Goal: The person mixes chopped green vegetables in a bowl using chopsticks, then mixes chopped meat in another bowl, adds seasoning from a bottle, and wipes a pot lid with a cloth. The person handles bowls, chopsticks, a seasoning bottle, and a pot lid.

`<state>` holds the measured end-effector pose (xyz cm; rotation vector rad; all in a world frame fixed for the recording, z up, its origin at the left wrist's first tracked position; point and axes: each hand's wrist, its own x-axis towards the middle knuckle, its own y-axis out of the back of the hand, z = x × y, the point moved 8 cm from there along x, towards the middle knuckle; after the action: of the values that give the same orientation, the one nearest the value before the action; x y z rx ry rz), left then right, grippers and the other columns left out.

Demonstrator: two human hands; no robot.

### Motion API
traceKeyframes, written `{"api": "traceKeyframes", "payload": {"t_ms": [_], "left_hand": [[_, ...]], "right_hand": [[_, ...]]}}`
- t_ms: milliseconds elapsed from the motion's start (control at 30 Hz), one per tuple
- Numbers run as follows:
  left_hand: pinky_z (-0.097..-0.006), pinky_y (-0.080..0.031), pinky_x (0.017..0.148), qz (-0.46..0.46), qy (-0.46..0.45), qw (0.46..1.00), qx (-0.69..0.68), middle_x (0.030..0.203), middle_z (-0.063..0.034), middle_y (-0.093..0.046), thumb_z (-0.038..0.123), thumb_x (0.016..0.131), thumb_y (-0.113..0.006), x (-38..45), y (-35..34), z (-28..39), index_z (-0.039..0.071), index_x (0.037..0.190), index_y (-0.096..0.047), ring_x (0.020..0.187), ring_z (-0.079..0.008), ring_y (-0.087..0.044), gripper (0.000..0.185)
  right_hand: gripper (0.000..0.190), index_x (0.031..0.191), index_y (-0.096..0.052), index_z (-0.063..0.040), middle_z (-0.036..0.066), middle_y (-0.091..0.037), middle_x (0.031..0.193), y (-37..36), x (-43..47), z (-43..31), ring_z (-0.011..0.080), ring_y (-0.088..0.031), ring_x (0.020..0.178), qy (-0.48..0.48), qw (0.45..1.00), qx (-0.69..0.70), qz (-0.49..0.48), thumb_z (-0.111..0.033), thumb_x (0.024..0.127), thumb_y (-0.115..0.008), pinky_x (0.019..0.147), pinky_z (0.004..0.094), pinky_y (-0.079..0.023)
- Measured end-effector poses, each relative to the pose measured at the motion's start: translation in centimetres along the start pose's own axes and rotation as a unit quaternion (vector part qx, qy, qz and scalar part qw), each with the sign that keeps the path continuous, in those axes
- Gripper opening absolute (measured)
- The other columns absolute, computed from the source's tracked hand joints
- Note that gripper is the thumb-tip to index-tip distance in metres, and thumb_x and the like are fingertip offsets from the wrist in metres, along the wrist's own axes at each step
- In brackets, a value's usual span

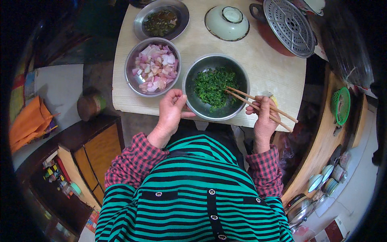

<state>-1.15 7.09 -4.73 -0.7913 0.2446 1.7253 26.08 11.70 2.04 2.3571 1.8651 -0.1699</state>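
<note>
My left hand [173, 109] grips the near left rim of a metal bowl [196, 65], thumb on the rim and fingers around its outside. Chopped green herbs or leafy greens [215, 87] lie inside that bowl. A pair of wooden chopsticks [248, 96] is held in my right hand [263, 112], at the bowl's right side, with the tips in the greens. To the left stands another metal bowl [128, 79] with chopped pinkish pieces [155, 68], which look like onion. Behind it is a metal dish [185, 15] with dark green bits in brown liquid.
An upturned pale green enamel bowl [227, 25] sits at the back of the wooden table [145, 103]. At the back right, a perforated metal steamer plate [290, 25] leans on a reddish pot [270, 37]. A green plastic basket [340, 106] and stacked dishes stand farther right.
</note>
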Motion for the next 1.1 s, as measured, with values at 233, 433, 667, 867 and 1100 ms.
{"api": "traceKeyframes", "payload": {"t_ms": [233,433,667,867,1100], "left_hand": [[-0.0314,-0.062,0.061,0.006,0.009,1.000,0.008,0.087,-0.0070,-0.057,0.010,0.097,-0.046,-0.2,-0.1,0.2,0.000,0.103,-0.048,0.074,-0.0156,-0.063,0.012],[-0.0320,-0.061,0.060,0.016,0.010,1.000,0.009,0.087,-0.0082,-0.058,0.009,0.096,-0.046,-0.1,0.1,0.0,-0.001,0.101,-0.048,0.070,-0.0157,-0.063,0.011],[-0.0284,-0.061,0.058,0.021,0.020,1.000,0.004,0.089,-0.0078,-0.058,0.010,0.097,-0.047,-0.3,0.1,0.0,0.000,0.104,-0.049,0.073,-0.0170,-0.064,0.012],[-0.0320,-0.062,0.060,0.004,0.016,1.000,-0.011,0.087,-0.0089,-0.058,0.008,0.096,-0.048,-0.1,0.0,-0.4,0.001,0.104,-0.049,0.074,-0.0175,-0.064,0.011],[-0.0329,-0.060,0.067,-0.033,0.047,0.998,-0.027,0.092,-0.0083,-0.058,0.027,0.099,-0.050,-0.9,0.9,-1.0,0.000,0.115,-0.049,0.077,-0.0166,-0.062,0.032]], "right_hand": [[0.035,0.093,-0.058,0.002,0.011,-0.060,0.073,1.4,0.3,-3.3,0.0189,-0.061,0.056,-0.010,0.989,0.146,-0.002,-0.032,0.099,-0.050,0.048,0.0273,-0.051],[0.036,0.092,-0.056,-0.003,0.007,-0.054,0.068,1.3,-0.4,-7.8,0.0165,-0.053,0.050,-0.046,0.961,0.273,0.000,-0.036,0.100,-0.045,0.039,0.0239,-0.042],[0.043,0.088,-0.046,-0.005,0.008,-0.042,0.071,-0.9,-2.8,-15.1,0.0193,-0.044,0.041,-0.004,0.829,0.525,-0.193,-0.040,0.103,-0.026,0.030,0.0256,-0.039],[0.045,0.089,-0.050,-0.004,0.010,-0.047,0.073,-2.4,-4.0,-17.2,0.0178,-0.050,0.041,-0.023,0.754,0.596,-0.274,-0.041,0.103,-0.028,0.033,0.0269,-0.042],[0.036,0.091,-0.050,-0.005,0.006,-0.049,0.071,-0.1,-1.2,-7.9,0.0167,-0.051,0.048,-0.083,0.909,0.401,-0.076,-0.037,0.102,-0.038,0.037,0.0253,-0.042]]}}
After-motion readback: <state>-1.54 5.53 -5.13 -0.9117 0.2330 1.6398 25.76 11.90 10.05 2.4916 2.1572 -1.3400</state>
